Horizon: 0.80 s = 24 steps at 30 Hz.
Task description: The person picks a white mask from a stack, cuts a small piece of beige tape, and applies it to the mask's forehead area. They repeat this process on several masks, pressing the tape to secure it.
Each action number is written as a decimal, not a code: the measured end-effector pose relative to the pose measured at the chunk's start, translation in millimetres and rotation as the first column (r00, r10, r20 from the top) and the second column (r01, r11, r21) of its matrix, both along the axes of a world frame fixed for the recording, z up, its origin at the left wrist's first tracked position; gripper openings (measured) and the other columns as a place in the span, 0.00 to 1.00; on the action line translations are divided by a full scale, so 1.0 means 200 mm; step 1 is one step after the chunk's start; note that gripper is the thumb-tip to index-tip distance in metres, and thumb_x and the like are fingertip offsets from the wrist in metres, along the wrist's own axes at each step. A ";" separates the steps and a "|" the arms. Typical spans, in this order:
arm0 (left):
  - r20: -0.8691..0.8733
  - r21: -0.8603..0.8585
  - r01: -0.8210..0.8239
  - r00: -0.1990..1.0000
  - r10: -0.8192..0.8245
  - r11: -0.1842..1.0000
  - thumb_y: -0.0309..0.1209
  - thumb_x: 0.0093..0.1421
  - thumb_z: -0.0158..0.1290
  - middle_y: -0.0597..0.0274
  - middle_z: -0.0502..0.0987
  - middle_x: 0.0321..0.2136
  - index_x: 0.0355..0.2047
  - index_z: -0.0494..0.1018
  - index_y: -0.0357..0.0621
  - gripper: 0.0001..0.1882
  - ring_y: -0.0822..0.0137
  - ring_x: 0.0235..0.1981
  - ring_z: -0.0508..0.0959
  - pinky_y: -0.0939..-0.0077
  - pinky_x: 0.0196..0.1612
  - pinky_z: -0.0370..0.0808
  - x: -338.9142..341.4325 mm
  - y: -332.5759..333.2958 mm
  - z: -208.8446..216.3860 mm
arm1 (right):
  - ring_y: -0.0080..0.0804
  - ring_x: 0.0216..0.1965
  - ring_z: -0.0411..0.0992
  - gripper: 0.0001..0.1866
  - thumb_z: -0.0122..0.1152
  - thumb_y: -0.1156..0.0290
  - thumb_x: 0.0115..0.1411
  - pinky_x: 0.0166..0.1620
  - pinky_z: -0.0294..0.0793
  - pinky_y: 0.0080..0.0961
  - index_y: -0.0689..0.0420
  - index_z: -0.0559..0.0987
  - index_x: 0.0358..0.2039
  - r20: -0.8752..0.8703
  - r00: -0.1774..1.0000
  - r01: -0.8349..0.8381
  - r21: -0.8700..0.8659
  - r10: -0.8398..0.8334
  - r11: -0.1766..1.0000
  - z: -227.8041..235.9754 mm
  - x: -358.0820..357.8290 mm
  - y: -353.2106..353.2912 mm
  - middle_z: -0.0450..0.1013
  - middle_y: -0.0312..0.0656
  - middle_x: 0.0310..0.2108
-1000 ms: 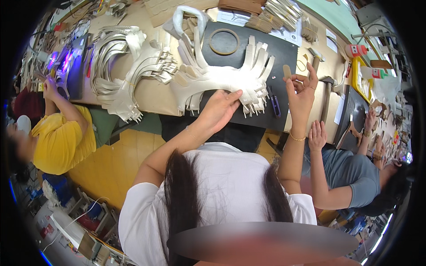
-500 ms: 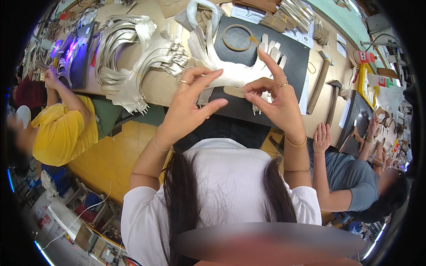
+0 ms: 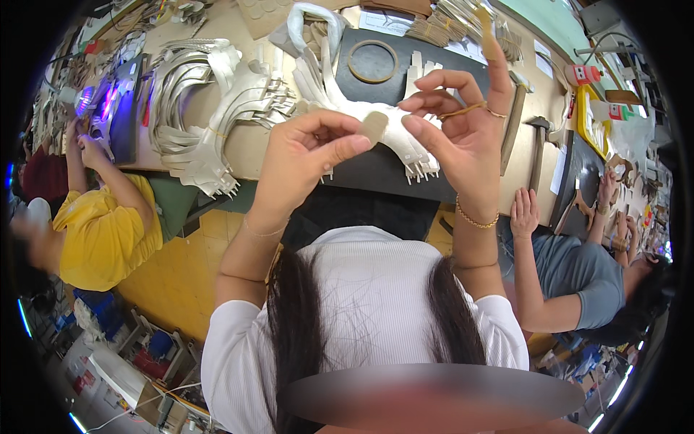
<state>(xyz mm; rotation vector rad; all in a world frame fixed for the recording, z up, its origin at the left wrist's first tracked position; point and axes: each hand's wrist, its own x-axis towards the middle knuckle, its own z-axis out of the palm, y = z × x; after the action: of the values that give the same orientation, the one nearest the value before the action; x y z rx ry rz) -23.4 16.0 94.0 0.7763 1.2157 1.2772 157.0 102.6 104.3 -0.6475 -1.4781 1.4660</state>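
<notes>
Beige, round-ended flat piece (image 3: 374, 126) is held above the table (image 3: 246, 152), near its front edge, pinched at one end by the left hand (image 3: 296, 155), presumably leaving its face clear. The right hand (image 3: 464, 153) has its grip spread, thumb and fingers apart; a narrow yellowish strip (image 3: 485, 25) shows at its raised index fingertip.

Left hand (image 3: 307, 150) and right hand (image 3: 466, 148) above the worktop (image 3: 249, 160).
Left thumb and fingers closed in a pinch; right forefinger stretched toward the worktop's far side, right thumb just apart from the bent fingers.
</notes>
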 end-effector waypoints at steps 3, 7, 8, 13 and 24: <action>0.283 0.050 -0.076 0.957 0.059 0.996 0.25 0.57 0.59 0.53 0.81 0.32 0.37 0.75 0.36 0.09 0.72 0.28 0.78 0.81 0.34 0.73 0.01 0.02 -0.03 | 0.23 0.34 0.73 0.51 0.68 0.81 0.50 0.38 0.71 0.18 0.52 0.44 0.67 -0.022 0.999 0.044 0.009 -0.044 0.999 -0.04 -0.04 -0.03 0.74 0.41 0.33; 0.256 0.047 -0.049 0.966 0.035 0.998 0.27 0.59 0.57 0.52 0.81 0.33 0.37 0.76 0.36 0.08 0.71 0.28 0.78 0.80 0.36 0.73 0.01 0.01 -0.04 | 0.22 0.34 0.73 0.50 0.70 0.78 0.49 0.37 0.70 0.17 0.56 0.46 0.66 0.027 1.000 0.018 -0.048 -0.016 0.999 -0.08 -0.09 -0.10 0.75 0.39 0.31; 0.227 0.052 -0.047 0.973 0.034 0.998 0.27 0.59 0.57 0.53 0.81 0.34 0.37 0.76 0.36 0.08 0.71 0.28 0.78 0.80 0.36 0.74 0.01 0.00 -0.05 | 0.22 0.33 0.73 0.50 0.70 0.78 0.50 0.38 0.70 0.17 0.56 0.46 0.66 0.032 0.999 0.018 -0.083 -0.016 0.996 -0.08 -0.10 -0.10 0.75 0.39 0.31; -0.099 0.059 -0.217 0.970 0.222 0.974 0.29 0.60 0.56 0.60 0.80 0.33 0.41 0.76 0.36 0.11 0.73 0.30 0.78 0.81 0.38 0.73 -0.11 -0.08 -0.14 | 0.21 0.32 0.73 0.46 0.67 0.81 0.52 0.39 0.72 0.17 0.56 0.48 0.65 0.008 0.999 0.052 -0.152 -0.052 0.987 -0.10 -0.09 -0.10 0.75 0.41 0.30; -0.360 -0.250 -0.242 0.922 0.142 0.938 0.27 0.56 0.59 0.64 0.73 0.33 0.52 0.68 0.33 0.24 0.75 0.33 0.75 0.82 0.38 0.72 -0.33 -0.25 -0.59 | 0.28 0.36 0.75 0.41 0.61 0.82 0.56 0.44 0.76 0.23 0.57 0.47 0.64 0.038 0.998 0.052 -0.349 -0.042 0.936 -0.35 -0.04 -0.17 0.72 0.43 0.32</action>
<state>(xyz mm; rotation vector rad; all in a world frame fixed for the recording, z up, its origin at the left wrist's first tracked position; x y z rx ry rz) -88.7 -33.7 -23.5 0.6862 1.7530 1.1126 148.9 69.5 34.8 -0.9171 -1.2221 1.7058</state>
